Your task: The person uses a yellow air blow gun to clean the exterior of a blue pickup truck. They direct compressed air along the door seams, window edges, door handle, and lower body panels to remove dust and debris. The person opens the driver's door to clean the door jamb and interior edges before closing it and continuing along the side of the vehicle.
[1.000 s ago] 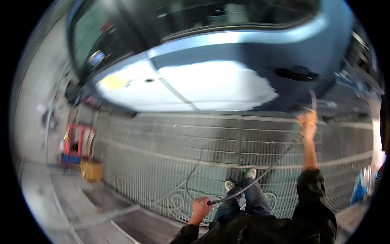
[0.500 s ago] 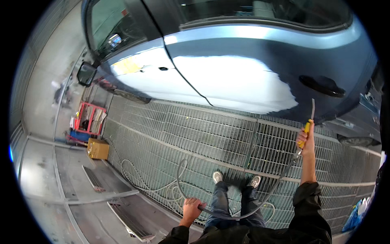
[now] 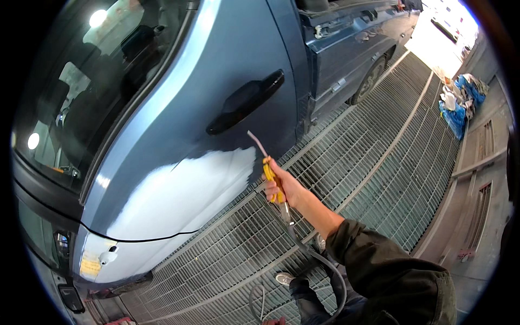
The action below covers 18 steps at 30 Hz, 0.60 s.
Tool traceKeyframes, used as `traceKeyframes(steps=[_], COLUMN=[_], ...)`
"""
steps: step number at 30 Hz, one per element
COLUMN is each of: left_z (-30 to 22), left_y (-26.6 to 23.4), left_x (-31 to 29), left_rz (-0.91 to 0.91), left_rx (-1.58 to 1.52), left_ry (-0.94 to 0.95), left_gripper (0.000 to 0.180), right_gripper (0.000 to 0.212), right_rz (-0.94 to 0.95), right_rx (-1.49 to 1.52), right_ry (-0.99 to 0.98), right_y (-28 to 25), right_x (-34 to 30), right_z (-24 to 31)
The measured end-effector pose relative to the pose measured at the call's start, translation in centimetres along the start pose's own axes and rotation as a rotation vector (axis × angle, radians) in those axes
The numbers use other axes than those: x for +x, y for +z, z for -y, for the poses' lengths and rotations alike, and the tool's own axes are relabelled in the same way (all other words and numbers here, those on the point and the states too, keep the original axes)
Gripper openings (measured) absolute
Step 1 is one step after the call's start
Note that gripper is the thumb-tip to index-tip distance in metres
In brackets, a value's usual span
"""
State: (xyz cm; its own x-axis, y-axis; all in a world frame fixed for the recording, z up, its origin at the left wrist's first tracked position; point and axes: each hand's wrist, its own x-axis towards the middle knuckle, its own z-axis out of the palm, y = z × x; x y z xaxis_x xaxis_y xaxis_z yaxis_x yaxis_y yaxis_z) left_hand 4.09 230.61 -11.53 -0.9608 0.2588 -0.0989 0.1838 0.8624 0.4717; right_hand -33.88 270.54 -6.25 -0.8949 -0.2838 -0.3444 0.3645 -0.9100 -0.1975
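Note:
My right hand (image 3: 281, 184) grips a yellow air blow gun (image 3: 269, 172). Its thin, bent nozzle (image 3: 255, 141) points up at the dark blue car door (image 3: 216, 65), just below the black door handle (image 3: 246, 103). A grey air hose (image 3: 330, 265) hangs from the gun and curves down toward my legs. Only a little of my left hand (image 3: 274, 321) shows at the bottom edge, closed where the hose loop comes in; the rest is cut off. A white primer patch (image 3: 179, 189) with ragged edges covers the door's lower part and runs across the seam.
Metal grating (image 3: 379, 162) forms the floor along the car. Toward the far right, the truck bed's side (image 3: 352, 70) and a rear wheel (image 3: 371, 80) continue from the cab. Blue and white plastic bags (image 3: 457, 105) lie against the right wall (image 3: 487, 151).
My view has swung right toward the rear of the vehicle. The blow gun remains in my right hand near the door handle. My left hand has slipped almost out of view.

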Motion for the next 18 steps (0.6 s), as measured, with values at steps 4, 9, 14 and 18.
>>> traceKeyframes(steps=[4,9,14,18], left_z=[1.2,2.1,3.6,3.2], left_y=[-0.7,-0.5,0.5,0.3], left_x=[0.4,0.6,0.7,0.8], left_rz=[-0.035,-0.19,-0.236,-0.146], left_rx=[0.005,-0.199,-0.074,-0.043], left_ry=[0.023,-0.114,-0.234,-0.287], left_gripper=[0.015,0.011,0.007,0.009], right_gripper=[0.049,0.043,0.031,0.026], right_rz=[-0.068,-0.313,-0.459,-0.403], right_rx=[0.03,-0.153,-0.435,-0.826], right_ry=[-0.285,-0.632,-0.766,-1.003], right_y=[-0.4,-0.4,0.9,2.7], right_x=[-0.2,-1.5,-3.1,-4.8], right_z=[4.6,10.5,8.6,10.6])
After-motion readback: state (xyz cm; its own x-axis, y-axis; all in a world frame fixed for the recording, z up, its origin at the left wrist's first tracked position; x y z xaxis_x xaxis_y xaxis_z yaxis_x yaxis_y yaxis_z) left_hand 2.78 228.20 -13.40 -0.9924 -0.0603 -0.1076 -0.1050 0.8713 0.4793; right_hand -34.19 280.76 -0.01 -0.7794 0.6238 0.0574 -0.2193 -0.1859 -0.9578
